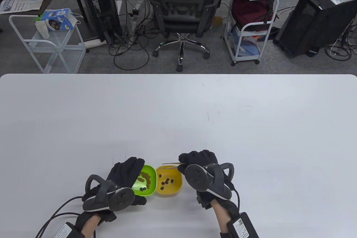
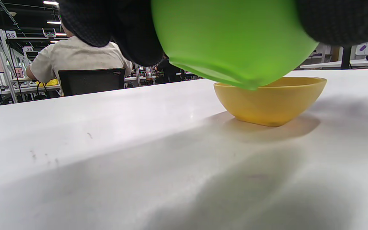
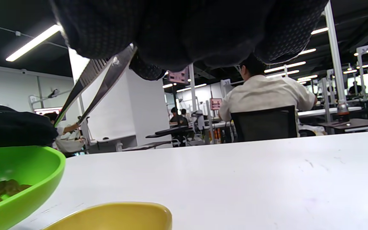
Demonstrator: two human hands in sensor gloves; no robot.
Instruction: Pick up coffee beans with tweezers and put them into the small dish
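Note:
My left hand [image 1: 131, 173] grips the green bowl [image 1: 149, 190] by its left rim and holds it tilted, its edge over the rim of the yellow dish [image 1: 178, 186]. In the left wrist view the green bowl [image 2: 235, 41] is off the table above the yellow dish [image 2: 270, 102]. Dark coffee beans [image 1: 166, 181] lie in the yellow dish. A brownish clump and a few beans [image 1: 144, 179] lie in the green bowl. My right hand [image 1: 195, 162] holds metal tweezers [image 1: 170, 163] pointing left over the dish's far rim. In the right wrist view the tweezers [image 3: 88, 86] have their arms apart, with no bean between them.
The white table [image 1: 178, 115] stretches far beyond the bowls. An office chair [image 1: 181, 12], two white carts [image 1: 50, 45] and a computer tower [image 1: 318, 17] stand on the floor behind the table's far edge. Glove cables [image 1: 55, 215] trail off at the near left.

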